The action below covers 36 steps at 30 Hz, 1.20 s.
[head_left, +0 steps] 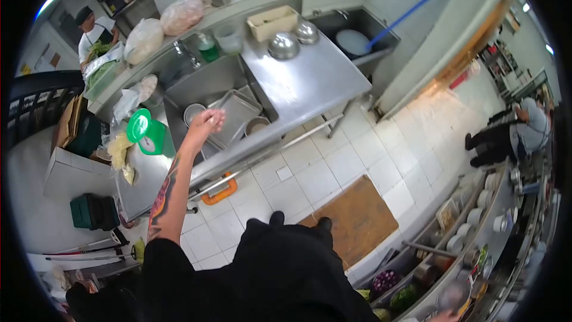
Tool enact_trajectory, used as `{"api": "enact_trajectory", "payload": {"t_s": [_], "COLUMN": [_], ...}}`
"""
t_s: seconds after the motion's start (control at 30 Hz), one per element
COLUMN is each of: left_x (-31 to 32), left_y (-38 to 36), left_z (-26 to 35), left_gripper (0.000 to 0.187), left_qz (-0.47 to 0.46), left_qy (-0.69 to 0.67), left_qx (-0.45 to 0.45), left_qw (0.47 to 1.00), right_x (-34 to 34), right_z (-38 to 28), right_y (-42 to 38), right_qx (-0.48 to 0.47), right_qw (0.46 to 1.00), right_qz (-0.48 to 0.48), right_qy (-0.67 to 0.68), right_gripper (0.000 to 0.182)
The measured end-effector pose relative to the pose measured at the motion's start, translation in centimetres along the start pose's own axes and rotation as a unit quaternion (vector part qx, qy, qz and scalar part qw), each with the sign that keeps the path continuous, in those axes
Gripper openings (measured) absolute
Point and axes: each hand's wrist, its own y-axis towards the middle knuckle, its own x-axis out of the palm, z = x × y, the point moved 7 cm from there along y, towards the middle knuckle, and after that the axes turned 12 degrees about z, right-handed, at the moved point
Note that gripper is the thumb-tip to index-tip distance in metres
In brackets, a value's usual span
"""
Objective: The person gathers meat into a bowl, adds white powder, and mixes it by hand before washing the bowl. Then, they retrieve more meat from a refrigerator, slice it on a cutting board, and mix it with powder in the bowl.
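My left hand (205, 123) reaches out over the metal sink (179, 92), its fingers loosely bent and a little apart, with nothing visible in them. Below it in the basin lie metal trays (235, 113), a round bowl (193, 113) and a round pot (257, 126). A green kitchen scale (149, 134) stands on the steel counter to the left of my forearm. At the bottom right edge my right hand (445, 317) is mostly cut off, close to a clear round container (454, 295); its grip is hidden.
Metal bowls (283, 46) and a cream bin (273, 22) sit on the steel table. A brown mat (357, 220) lies on the tiled floor. Food containers (459, 238) line the right-hand counter. A person (527, 128) stands at right, another (95, 36) behind the sink.
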Motion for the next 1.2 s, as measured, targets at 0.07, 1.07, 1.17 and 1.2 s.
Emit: {"api": "enact_trajectory", "payload": {"t_s": [0.07, 1.07, 1.17, 1.2], "left_x": [-5.4, -13.9, -12.1, -12.7], "left_y": [1.1, 34.9, 34.1, 33.4], "left_z": [-2.6, -24.2, -23.5, -22.7], "left_gripper": [0.029, 0.010, 0.016, 0.016], "left_qz": [0.061, 0.455, 0.366, 0.359], "left_qy": [0.004, -0.162, -0.164, -0.164], "left_qx": [-0.024, -0.016, -0.067, -0.066], "left_qw": [0.998, 0.875, 0.913, 0.917], "right_x": [9.2, -16.2, -20.3, -21.7], "right_z": [-13.4, -117.6, -119.1, -119.5], "right_y": [-1.2, -73.7, -75.7, -76.4], "right_qx": [-0.033, -0.446, -0.456, -0.457], "right_qw": [0.982, 0.459, 0.484, 0.495], "right_qz": [-0.067, -0.601, -0.637, -0.642], "right_qy": [0.173, 0.479, 0.390, 0.365], "right_gripper": [0.040, 0.023, 0.030, 0.030]}}
